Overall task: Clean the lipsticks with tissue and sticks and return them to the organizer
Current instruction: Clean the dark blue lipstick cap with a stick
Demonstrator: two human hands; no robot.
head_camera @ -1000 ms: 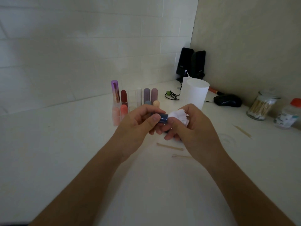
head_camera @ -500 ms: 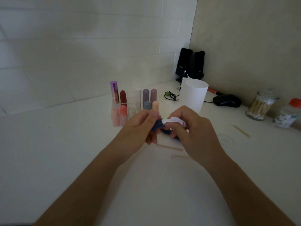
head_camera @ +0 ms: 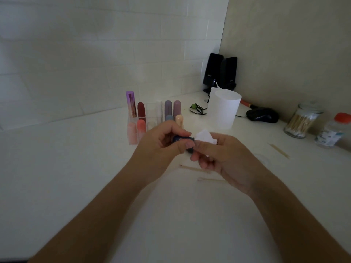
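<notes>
The left hand [head_camera: 163, 147] has its fingers curled round a dark blue lipstick [head_camera: 182, 139], thumb and forefinger pinching the tube near its end. The tube lies crosswise, pointing toward the right hand [head_camera: 224, 158]. That hand pinches a folded white tissue [head_camera: 205, 137] between thumb and fingers and presses it to the tube's tip. Whether the cap is on or off I cannot tell, since the fingers hide that end.

This looks like the wiping step. I'd hold the left hand steady and roll the tube slowly, while the right hand presses the tissue lightly and shifts to a fresh fold as it soils. Pressing hard could dent the colour if it is exposed.

The organizer [head_camera: 152, 114] stands just beyond the left hand's knuckles, with other lipsticks upright in it. Two sticks [head_camera: 195, 168] lie on the table just under the right hand, close by for any crevices.
</notes>
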